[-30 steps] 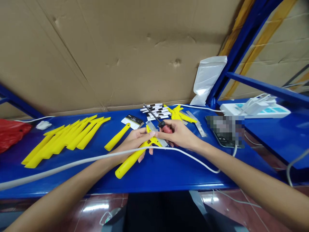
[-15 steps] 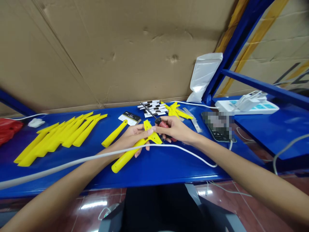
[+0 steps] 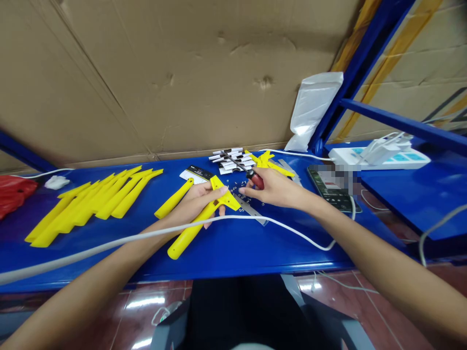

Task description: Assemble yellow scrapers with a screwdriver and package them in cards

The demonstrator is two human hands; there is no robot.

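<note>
Carefully, I clamp the yellow scraper (image 3: 199, 218) flat on the bench (image 3: 237, 248) with my left hand (image 3: 199, 201), fingers closed round its head, while my right hand (image 3: 272, 187), gripping the screwdriver (image 3: 242, 166), should pinch one screw (image 3: 241, 190) cleanly.

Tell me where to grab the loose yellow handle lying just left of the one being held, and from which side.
Grip the loose yellow handle around its straight middle, coming from above. It lies flat on the blue table, slanting from near left to far right, apart from the left hand, with bare table along both long sides for the fingers.
</note>
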